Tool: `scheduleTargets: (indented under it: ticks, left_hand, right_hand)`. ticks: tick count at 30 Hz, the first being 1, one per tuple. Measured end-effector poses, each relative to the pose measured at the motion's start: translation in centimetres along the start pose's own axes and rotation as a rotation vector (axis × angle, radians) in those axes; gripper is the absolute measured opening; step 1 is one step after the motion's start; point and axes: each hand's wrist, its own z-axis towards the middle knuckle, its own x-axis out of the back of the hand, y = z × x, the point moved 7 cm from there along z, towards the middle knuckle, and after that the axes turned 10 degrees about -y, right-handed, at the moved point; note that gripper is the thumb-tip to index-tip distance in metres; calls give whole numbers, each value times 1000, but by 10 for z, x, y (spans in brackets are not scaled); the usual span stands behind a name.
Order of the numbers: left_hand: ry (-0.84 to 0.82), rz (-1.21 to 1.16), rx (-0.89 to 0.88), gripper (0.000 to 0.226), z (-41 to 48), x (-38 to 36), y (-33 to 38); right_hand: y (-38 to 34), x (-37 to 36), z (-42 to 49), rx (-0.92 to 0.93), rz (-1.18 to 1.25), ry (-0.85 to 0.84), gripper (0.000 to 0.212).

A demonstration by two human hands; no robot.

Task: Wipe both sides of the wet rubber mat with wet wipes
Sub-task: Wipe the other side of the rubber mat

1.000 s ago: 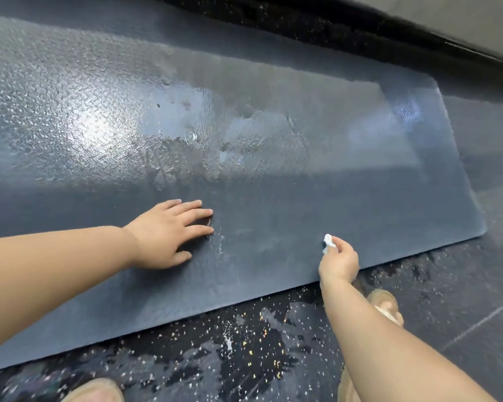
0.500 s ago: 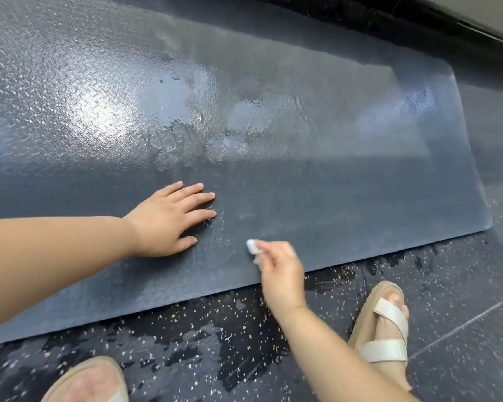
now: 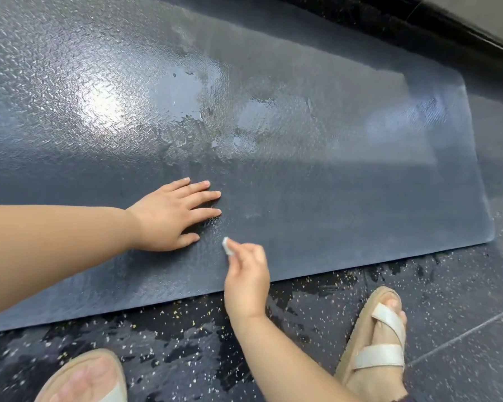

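Rubber mat: big dark sheet, flat on the speckled floor, and it fills most of the view. The top is textured, with water pooled and shining at mid-mat.
Mat handling: looks floppy and probably heavy for its size, and slick where wet. It is likely to sag and drag rather than lift flat.
Mat hold point: for the flip, best taken at the near long edge or the near right corner, with both hands. Top side still in work, underside not yet reached.
Left hand: on the mat near its near edge, palm down, fingers straight and spread. It grips nothing and reads as a brace, with the forearm coming in low from the left.
Right hand: just beside the left hand at the mat's near edge, wrist over the floor. Fingers are curled, pinching a wad.
Wet wipe: small white wad at the right hand's fingertips, touching the mat between the two hands.
Sandal: on the floor just off the mat's near edge.
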Motion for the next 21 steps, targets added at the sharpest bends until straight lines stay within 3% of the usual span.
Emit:
scheduleTargets:
  ticks: [3, 5, 9, 12, 14, 18, 21]
  left_hand:
    - [-2, -2, -5, 62, -2, 0, 0]
    - [-1, 0, -9, 61, -3, -1, -1]
    - [-2, 16, -19, 61, -5, -2, -3]
    - [-7, 21, -23, 60, -6, -3, -3]
    - [-1, 26, -25, 60, -7, -4, -3]
    - [19, 45, -19, 62, -7, -5, -4]
    - [16, 48, -23, 62, -8, -5, -5]
  right_hand:
    - [-8, 18, 14, 89, -37, -70, 15]
    - [-11, 56, 46, 76, 11, 88, 22]
    - [0, 129, 108, -122, -11, 378, 25]
    - [9, 124, 117, -225, -42, 379, 29]
    - [-1, 91, 98, -168, -167, 375, 30]
    - [-27, 2, 33, 169, -314, 128, 23]
    - [-29, -8, 24, 244, -228, -118, 19]
